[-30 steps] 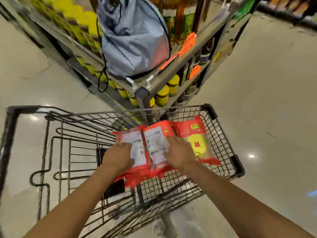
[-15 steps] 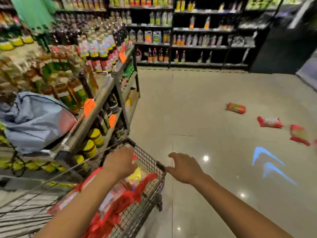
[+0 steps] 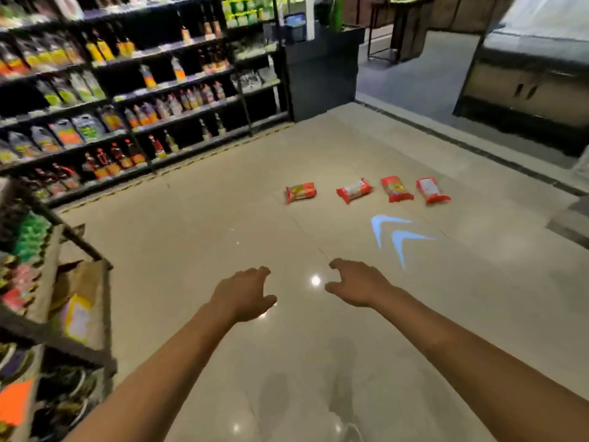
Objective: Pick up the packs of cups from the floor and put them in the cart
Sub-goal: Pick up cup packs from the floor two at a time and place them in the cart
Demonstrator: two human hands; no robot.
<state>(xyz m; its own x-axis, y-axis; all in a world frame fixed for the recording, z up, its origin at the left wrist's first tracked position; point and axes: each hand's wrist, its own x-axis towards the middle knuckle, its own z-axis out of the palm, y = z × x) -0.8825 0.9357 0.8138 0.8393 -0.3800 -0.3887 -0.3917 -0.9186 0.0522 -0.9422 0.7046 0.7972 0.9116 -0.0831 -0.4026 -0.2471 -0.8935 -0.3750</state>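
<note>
Cart gone from view; hands (image 3: 243, 295) empty; four packs (image 3: 301, 192) ahead.

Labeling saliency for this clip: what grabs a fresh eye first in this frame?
Four red packs lie in a row on the pale floor ahead, right of centre. Just nearer glow two blue arrow marks on the tiles. In the foreground the left hand and right hand reach forward, both open and empty.
</note>
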